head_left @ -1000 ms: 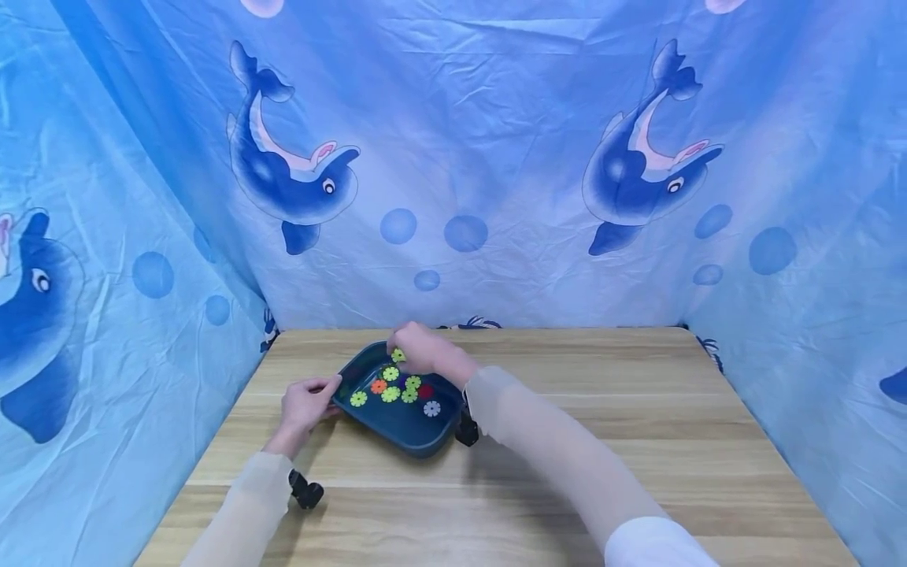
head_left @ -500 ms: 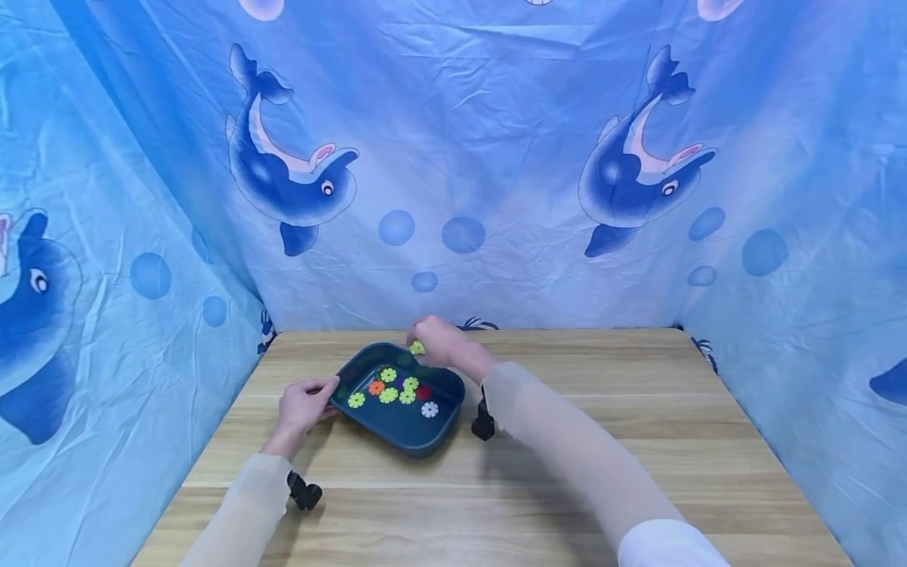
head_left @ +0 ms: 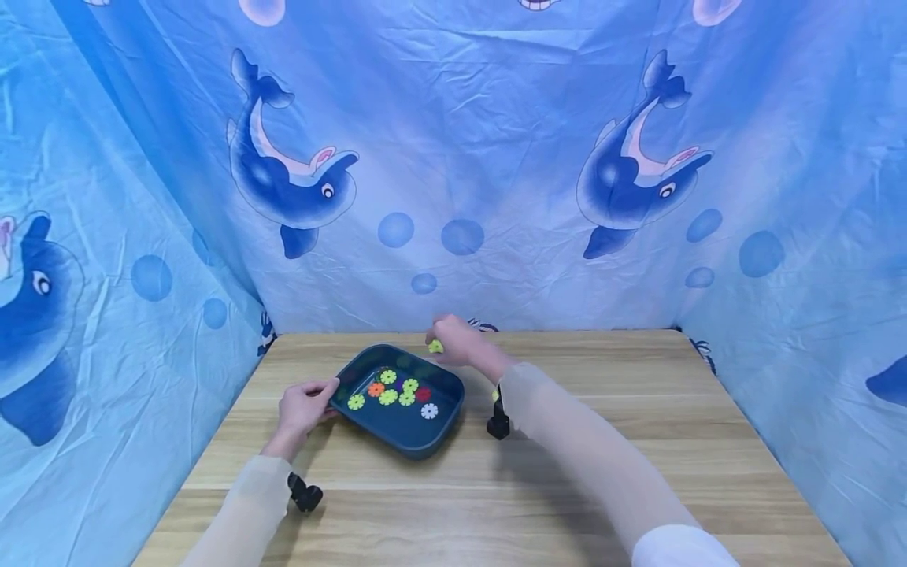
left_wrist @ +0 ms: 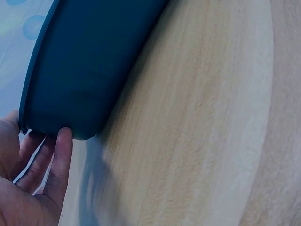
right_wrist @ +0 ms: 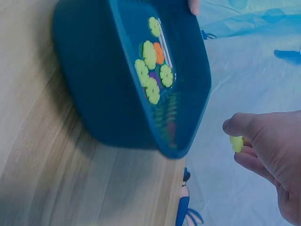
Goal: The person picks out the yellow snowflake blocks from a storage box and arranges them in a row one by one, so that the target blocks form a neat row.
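Note:
A dark teal plastic bin stands at the left of the table. Inside lie several yellow-green snowflake discs, along with an orange disc, a red disc, a white disc and a mostly covered purple one. My left hand grips the bin's left rim, thumb on top and fingers against the outer wall. Beyond the bin's far right side, my right hand pinches a yellow-green snowflake disc above the table's back edge.
A wood-grain table spreads to the right. Next to the black right wrist camera a bit of yellow-green shows, mostly hidden. Blue dolphin-print curtains enclose the back and sides.
My right hand has come up out of the bin and moved right past its far rim, carrying the yellow-green snowflake disc. The left hand keeps its grip on the bin.

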The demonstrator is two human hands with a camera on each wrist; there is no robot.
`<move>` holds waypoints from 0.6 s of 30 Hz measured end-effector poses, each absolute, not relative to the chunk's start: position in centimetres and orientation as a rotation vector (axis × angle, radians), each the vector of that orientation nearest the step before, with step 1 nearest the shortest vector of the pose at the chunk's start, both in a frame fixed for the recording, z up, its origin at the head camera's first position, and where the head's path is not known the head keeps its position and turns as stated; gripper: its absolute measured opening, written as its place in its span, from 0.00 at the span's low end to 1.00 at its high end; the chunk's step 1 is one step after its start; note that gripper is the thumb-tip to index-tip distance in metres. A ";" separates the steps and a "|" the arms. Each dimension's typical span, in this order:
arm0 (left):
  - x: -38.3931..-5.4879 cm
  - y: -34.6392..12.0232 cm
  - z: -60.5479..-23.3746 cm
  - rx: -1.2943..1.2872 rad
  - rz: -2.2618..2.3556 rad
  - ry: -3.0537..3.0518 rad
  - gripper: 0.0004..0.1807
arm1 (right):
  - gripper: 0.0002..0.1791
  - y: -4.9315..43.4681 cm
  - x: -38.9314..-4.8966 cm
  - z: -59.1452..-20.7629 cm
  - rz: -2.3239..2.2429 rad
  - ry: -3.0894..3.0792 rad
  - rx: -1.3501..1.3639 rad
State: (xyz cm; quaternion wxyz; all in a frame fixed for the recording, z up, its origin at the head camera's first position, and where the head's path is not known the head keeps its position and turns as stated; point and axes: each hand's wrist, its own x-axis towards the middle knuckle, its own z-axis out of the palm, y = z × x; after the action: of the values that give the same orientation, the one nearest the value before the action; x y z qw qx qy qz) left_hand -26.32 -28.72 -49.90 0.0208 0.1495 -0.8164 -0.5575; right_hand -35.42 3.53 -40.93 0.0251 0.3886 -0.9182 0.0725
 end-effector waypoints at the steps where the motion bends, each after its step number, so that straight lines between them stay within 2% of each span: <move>1: -26.3 -28.7 -49.9 0.462 -1.730 -2.529 0.32 | 0.13 3.8 -35.4 -41.0 0.234 -2.845 1.201; 18: -26.4 -28.5 -50.0 0.476 -1.736 -2.512 0.30 | 0.14 7.4 -35.7 -42.2 0.261 -2.912 1.116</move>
State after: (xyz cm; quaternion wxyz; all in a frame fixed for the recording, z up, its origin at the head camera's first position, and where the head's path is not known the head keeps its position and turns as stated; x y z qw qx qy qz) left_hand -26.39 -28.47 -49.99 0.0257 0.1538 -0.8126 -0.5616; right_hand -35.70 7.45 -42.19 0.0060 0.3566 -0.9305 0.0835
